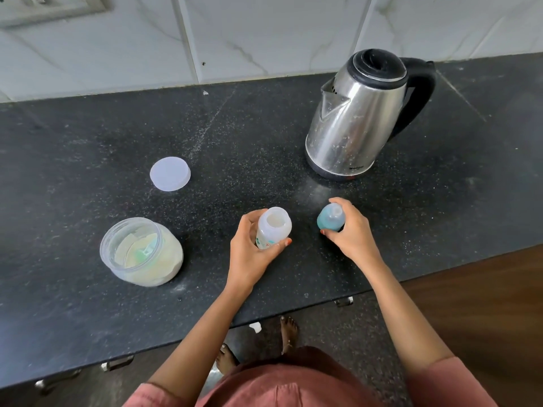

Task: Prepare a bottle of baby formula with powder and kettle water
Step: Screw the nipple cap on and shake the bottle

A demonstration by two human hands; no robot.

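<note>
An open, clear baby bottle (273, 227) stands on the black counter (88, 142), with my left hand (252, 248) wrapped around its side. My right hand (351, 230) grips the bottle's teal cap with its nipple (330, 220), held just right of the bottle, low over the counter. A steel electric kettle (355, 118) with a black lid and handle stands at the back right, lid down. At the left sits an open plastic jar of pale formula powder (141, 251) with a green scoop inside. Its white lid (169, 173) lies flat behind it.
A tiled wall (264, 33) runs along the back of the counter, with a socket plate (44, 7) at the top left. The counter's front edge (293, 312) runs diagonally, with drawer handles under it. My feet show on the floor below.
</note>
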